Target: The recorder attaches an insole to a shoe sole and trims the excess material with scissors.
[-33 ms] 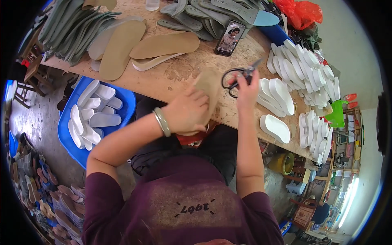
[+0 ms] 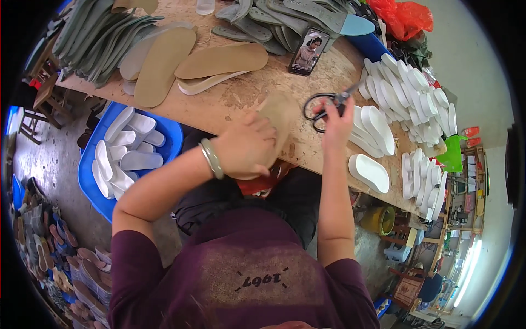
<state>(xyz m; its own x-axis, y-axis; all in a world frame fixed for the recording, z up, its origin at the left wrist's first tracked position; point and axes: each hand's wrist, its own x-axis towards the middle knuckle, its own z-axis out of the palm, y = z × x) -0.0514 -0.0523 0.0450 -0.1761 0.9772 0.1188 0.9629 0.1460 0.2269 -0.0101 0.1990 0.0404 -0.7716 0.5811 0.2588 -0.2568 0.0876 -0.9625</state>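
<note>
- My left hand (image 2: 247, 147) grips a tan insole piece (image 2: 279, 118) at the worktop's (image 2: 241, 93) near edge.
- My right hand (image 2: 335, 118) is closed around black scissors (image 2: 323, 104), beside white insoles (image 2: 378, 131).

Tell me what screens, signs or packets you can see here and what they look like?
Lit phone screen: a dark rectangular phone lying flat on the wooden workbench, beyond the black-handled scissors in the right hand; it shows a small picture of a person.
Red-orange plastic bag: crumpled, at the far right end of the bench, no label visible.
No signs or labelled packages show clearly; the shelves at right are too small to tell.
</note>
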